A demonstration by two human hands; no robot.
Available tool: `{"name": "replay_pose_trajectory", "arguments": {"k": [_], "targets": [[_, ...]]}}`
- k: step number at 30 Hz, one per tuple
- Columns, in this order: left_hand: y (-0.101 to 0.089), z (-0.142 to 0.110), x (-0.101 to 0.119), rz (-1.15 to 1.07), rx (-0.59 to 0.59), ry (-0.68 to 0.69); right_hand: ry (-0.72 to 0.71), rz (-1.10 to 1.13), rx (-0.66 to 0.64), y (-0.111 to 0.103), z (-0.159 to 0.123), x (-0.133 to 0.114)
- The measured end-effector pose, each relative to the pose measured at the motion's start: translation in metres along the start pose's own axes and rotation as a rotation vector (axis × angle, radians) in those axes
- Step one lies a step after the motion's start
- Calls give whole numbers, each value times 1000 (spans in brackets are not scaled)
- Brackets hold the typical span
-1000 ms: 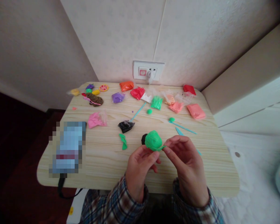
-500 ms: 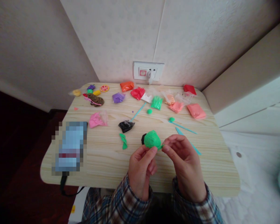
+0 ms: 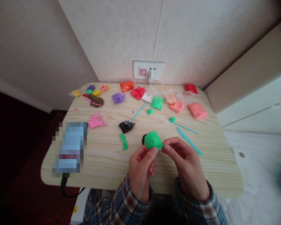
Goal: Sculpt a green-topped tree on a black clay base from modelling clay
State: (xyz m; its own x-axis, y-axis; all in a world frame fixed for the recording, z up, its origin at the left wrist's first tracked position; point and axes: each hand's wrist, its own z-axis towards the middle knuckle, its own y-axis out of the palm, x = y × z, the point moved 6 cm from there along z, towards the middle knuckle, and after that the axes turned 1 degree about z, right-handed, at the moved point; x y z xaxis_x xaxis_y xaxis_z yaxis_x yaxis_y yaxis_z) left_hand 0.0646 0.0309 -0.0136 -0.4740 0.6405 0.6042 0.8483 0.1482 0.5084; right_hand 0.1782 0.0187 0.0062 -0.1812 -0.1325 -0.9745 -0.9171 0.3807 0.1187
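a home room with patterned wallpaper (image 3: 121, 34), a wall socket (image 3: 144, 67) and probably white bedding (image 3: 234, 172)

A bright green ball (image 3: 152, 139) of soft, clay-like stuff sits in the grip of the left hand (image 3: 144, 167), roughly rounded, its surface wrinkled and creased. It is held over the middle stretch of the counter (image 3: 103, 168), well in from the left and right edges and somewhat closer to the front edge than the back. From its lower right side a thin strip (image 3: 160, 146) of the same green runs out, its far end pinched between thumb and fingers of the right hand (image 3: 181, 162).
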Motion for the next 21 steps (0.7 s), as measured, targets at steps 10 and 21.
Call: {"name": "replay_pose_trajectory", "arguments": {"k": [10, 21], "targets": [[-2, 2, -1, -14, -2, 2, 62, -10, -77, 7, 6, 2], [-1, 2, 0, 0, 2, 15, 60, 11, -89, 10, 7, 6]]}}
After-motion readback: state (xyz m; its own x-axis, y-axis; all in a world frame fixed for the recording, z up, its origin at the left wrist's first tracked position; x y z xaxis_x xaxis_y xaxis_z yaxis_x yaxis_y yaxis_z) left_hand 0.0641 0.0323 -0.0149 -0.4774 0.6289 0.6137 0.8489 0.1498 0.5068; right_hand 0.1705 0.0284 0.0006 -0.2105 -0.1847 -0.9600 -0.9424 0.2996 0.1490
